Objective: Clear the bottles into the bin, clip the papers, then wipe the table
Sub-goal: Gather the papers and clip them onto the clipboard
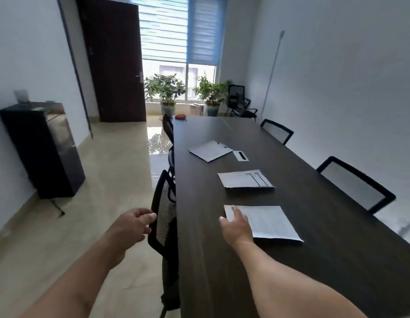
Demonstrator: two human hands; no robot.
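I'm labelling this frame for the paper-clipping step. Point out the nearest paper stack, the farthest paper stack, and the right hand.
nearest paper stack (270,222): head view, middle of the top sheet.
farthest paper stack (209,150): head view, centre of the sheet.
right hand (237,226): head view, back of the hand.

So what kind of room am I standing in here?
Most likely an office meeting room: a long dark table, mesh office chairs along its sides, and stacks of papers laid out on it.
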